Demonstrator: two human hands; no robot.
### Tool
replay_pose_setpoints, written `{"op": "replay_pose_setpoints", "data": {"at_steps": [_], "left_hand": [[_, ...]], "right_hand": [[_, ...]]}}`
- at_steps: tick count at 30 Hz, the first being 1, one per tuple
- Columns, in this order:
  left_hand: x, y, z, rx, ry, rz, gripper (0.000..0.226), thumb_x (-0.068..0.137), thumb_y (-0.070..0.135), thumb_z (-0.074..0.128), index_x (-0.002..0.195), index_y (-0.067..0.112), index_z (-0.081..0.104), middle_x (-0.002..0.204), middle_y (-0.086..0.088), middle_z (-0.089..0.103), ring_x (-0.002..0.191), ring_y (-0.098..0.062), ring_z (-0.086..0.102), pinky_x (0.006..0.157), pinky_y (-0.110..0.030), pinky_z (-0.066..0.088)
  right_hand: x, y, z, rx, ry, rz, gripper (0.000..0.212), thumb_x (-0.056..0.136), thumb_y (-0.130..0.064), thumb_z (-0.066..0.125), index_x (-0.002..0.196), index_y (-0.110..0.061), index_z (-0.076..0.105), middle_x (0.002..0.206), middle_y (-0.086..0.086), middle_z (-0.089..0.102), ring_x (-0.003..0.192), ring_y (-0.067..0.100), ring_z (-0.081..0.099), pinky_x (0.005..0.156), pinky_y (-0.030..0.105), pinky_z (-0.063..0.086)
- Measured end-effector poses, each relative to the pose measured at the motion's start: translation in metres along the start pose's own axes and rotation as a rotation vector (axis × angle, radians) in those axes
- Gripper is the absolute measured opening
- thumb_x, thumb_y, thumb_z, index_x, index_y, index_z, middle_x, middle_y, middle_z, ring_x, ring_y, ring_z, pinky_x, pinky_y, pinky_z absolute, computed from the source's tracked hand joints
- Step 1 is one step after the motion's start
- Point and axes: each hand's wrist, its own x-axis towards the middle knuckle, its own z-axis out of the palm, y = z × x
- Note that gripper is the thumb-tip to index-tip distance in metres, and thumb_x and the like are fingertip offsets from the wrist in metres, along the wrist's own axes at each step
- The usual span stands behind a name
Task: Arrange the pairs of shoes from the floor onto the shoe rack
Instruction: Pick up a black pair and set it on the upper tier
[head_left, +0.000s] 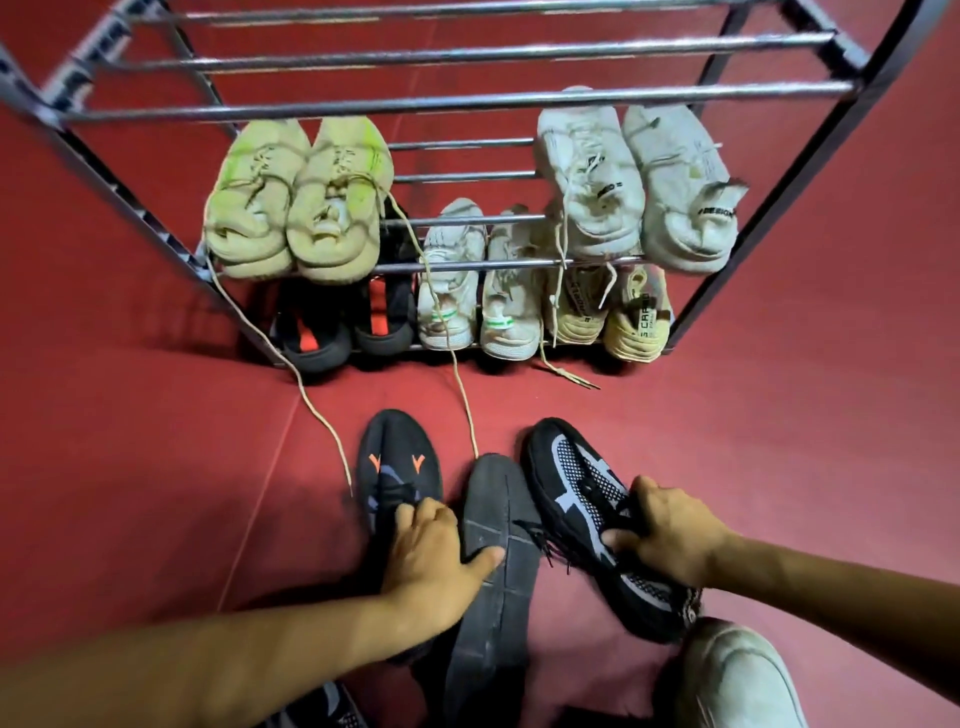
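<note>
Nearest you, at the lower right, a pale shoe (737, 675) lies on the floor, partly cut off by the frame's edge. Just beyond it your right hand (670, 535) curls round the collar of a black and grey mesh shoe (576, 493), lifting its heel end. Your left hand (434, 558) grips a black shoe with orange marks (397, 467), the thumb pressed against a dark shoe on its side (493, 561), sole showing, which lies between the two. These knit shoes look light and soft, so they will likely fold if pinched at the toe; take them by the firmer heel collar. Loose laces may drag and snag.

The red floor (130, 441) looks smooth and flat. Farther off, the metal shoe rack (457, 101) stands with thin round bars, on which soles may tip. Its middle tier carries a yellow-green pair (296, 202) and a white pair (639, 182), with bare bars between them; the lower tier looks full; the top is bare.
</note>
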Motion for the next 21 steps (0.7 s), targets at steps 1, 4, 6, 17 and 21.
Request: {"op": "replay_pose_setpoints", "data": {"at_steps": [1,4,6,17,21], "left_hand": [[-0.002,-0.001,0.000,-0.090,0.025,-0.043,0.054,0.085,0.062,0.055,0.109,0.014,0.056,0.121,-0.003,0.054,0.118,-0.025,0.043,0.107,-0.036,0.037],[-0.003,-0.007,-0.019,-0.448,0.127,-0.219,0.046,0.085,0.053,0.061,0.105,0.012,0.057,0.112,-0.007,0.064,0.108,-0.028,0.061,0.094,-0.038,0.049],[-0.007,-0.009,-0.037,-0.481,0.120,-0.237,0.045,0.087,0.055,0.059,0.105,0.014,0.054,0.111,-0.004,0.060,0.102,-0.024,0.061,0.089,-0.032,0.048],[-0.013,0.031,-0.029,-0.328,-0.096,0.539,0.036,0.091,0.030,0.056,0.126,0.022,0.061,0.132,0.014,0.054,0.122,-0.007,0.052,0.111,-0.026,0.037],[-0.009,0.016,-0.036,-0.268,0.073,0.533,0.046,0.081,0.048,0.063,0.121,0.030,0.054,0.124,0.017,0.046,0.110,-0.009,0.055,0.101,-0.031,0.044]], "right_hand": [[-0.004,0.000,0.006,0.044,-0.002,0.004,0.051,0.084,-0.063,0.061,0.096,-0.019,0.037,0.111,0.010,0.066,0.102,0.032,0.063,0.073,0.031,0.040],[-0.012,-0.007,0.016,0.162,0.004,0.000,0.045,0.082,-0.062,0.065,0.088,-0.024,0.040,0.096,0.001,0.063,0.097,0.027,0.064,0.072,0.029,0.041],[-0.015,-0.016,0.014,0.224,0.020,-0.026,0.043,0.081,-0.060,0.068,0.087,-0.029,0.038,0.091,-0.007,0.060,0.096,0.022,0.065,0.072,0.025,0.041],[0.003,-0.032,-0.003,0.090,-0.054,0.037,0.035,0.082,-0.047,0.068,0.085,-0.023,0.042,0.099,0.007,0.065,0.085,0.023,0.059,0.068,0.028,0.042],[0.002,-0.026,-0.015,0.048,0.007,0.013,0.022,0.083,-0.030,0.060,0.076,-0.021,0.041,0.088,0.008,0.063,0.081,0.030,0.061,0.063,0.027,0.038]]}}
